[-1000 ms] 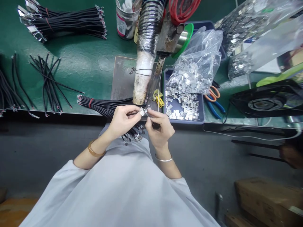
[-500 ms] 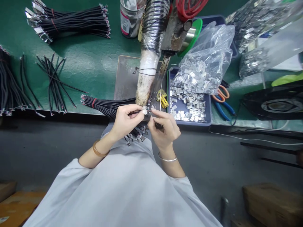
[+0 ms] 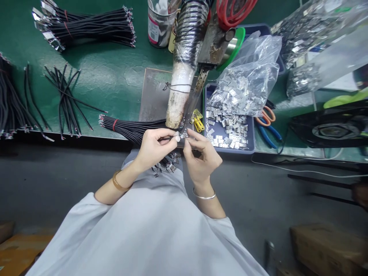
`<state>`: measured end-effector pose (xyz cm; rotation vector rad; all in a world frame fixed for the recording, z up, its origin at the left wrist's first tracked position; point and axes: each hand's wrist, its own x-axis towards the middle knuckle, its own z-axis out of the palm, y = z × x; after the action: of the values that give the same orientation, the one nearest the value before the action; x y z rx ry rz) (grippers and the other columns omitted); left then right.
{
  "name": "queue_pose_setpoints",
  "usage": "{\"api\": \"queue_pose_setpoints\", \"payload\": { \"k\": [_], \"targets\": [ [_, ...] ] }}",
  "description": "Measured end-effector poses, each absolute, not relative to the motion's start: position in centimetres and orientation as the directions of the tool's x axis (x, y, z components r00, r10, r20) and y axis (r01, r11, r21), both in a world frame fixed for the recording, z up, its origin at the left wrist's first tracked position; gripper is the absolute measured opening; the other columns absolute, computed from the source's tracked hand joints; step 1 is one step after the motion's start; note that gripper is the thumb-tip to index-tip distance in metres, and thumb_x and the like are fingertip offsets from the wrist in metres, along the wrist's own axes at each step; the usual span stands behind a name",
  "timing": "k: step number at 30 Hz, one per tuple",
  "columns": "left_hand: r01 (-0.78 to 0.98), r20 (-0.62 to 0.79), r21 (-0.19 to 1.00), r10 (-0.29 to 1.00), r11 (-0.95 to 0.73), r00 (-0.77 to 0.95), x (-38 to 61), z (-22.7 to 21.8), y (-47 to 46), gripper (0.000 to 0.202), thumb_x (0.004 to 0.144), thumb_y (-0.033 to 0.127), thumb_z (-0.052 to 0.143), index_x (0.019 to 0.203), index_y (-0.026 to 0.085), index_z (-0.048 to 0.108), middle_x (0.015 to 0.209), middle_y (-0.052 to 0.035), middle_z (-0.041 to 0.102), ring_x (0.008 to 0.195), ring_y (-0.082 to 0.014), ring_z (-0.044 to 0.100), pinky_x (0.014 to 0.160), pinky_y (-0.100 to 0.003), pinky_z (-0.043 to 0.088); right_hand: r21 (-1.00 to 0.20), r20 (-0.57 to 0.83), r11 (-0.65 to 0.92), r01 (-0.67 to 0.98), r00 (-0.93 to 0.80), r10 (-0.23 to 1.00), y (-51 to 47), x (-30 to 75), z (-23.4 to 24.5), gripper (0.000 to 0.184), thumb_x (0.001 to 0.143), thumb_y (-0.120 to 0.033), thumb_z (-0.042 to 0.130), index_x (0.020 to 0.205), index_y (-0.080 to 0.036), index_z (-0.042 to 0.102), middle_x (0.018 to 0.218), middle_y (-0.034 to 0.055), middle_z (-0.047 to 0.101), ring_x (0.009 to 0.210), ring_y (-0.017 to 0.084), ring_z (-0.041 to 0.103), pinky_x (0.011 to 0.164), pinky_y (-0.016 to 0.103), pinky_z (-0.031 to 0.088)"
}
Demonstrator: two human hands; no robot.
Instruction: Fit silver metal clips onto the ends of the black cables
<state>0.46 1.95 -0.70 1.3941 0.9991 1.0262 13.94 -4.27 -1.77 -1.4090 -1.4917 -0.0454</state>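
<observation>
My left hand pinches the end of a black cable between thumb and forefinger, with white covers on the fingertips. At the cable's end sits a small silver USB connector. My right hand has its thumb and forefinger closed around the connector's other side. Just above the fingers are the mouth of a wrapped hose and a clamped soldering iron, whose tip is hard to make out. A tied bundle of black cables lies behind my left hand, its connector ends hanging over the table edge.
Right of the hands stands a blue tray of loose USB connectors, with a plastic bag of more on top. Pliers, a black fan, a solder spool and a jar stand around. Cable bundles lie left.
My right hand has shifted slightly right, and the silver connector now shows more plainly between the fingertips. My left hand keeps its pinch on the cable. The whole view has shifted slightly.
</observation>
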Motion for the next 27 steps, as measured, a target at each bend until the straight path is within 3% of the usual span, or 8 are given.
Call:
{"api": "queue_pose_setpoints", "payload": {
  "k": [6,10,15,23,27],
  "targets": [
    [-0.013,0.103,0.995,0.96,-0.103,0.259,0.58,-0.76,1.97,0.016,0.077,0.026,0.07,0.074,0.013,0.08,0.069,-0.0039,0.073,0.056,-0.0097,0.056,0.05,-0.018,0.042,-0.592,0.667,0.333,0.734,0.215,0.713,-3.99,13.84,-1.25,0.014,0.09,-0.011,0.07,0.091,-0.025,0.067,0.105,0.0038,0.082,0.097,0.02,0.08,0.081,0.034,0.066],
    [-0.018,0.123,0.992,0.959,-0.122,0.255,0.6,-0.63,2.11,0.017,0.076,0.025,0.069,0.073,0.013,0.081,0.064,-0.0032,0.071,0.052,-0.008,0.052,0.047,-0.017,0.038,-0.561,0.695,0.358,0.746,0.191,0.693,-3.91,13.96,-1.22,0.016,0.087,-0.009,0.072,0.09,-0.024,0.066,0.106,0.004,0.082,0.094,0.019,0.08,0.081,0.032,0.067],
    [0.017,0.051,0.998,0.96,-0.058,0.277,0.75,-0.34,2.04,0.02,0.074,0.025,0.067,0.07,0.011,0.081,0.056,-0.0008,0.066,0.047,-0.0058,0.045,0.043,-0.016,0.033,-0.521,0.713,0.374,0.767,0.15,0.685,-3.88,14.4,-1.46,0.018,0.088,-0.008,0.071,0.087,-0.024,0.061,0.1,0.0038,0.082,0.088,0.016,0.08,0.075,0.027,0.066],
    [0.039,0.142,0.987,0.952,-0.158,0.27,0.74,-0.18,2.01,0.019,0.077,0.024,0.065,0.072,0.012,0.08,0.067,-0.0041,0.075,0.056,-0.0091,0.059,0.047,-0.015,0.041,-0.485,0.717,0.347,0.802,0.137,0.684,-3.61,14.1,-0.74,0.019,0.088,-0.007,0.073,0.088,-0.024,0.064,0.097,0.0029,0.081,0.088,0.016,0.079,0.078,0.028,0.065],
    [0.071,0.104,0.989,0.945,-0.132,0.31,0.53,-0.09,1.98,0.02,0.076,0.023,0.064,0.074,0.012,0.08,0.066,-0.0028,0.073,0.055,-0.0082,0.055,0.046,-0.014,0.038,-0.469,0.73,0.371,0.801,0.115,0.673,-3.98,14.1,-0.95,0.019,0.087,-0.007,0.073,0.087,-0.023,0.062,0.1,0.0064,0.081,0.085,0.016,0.079,0.077,0.026,0.065]
  ]
}}
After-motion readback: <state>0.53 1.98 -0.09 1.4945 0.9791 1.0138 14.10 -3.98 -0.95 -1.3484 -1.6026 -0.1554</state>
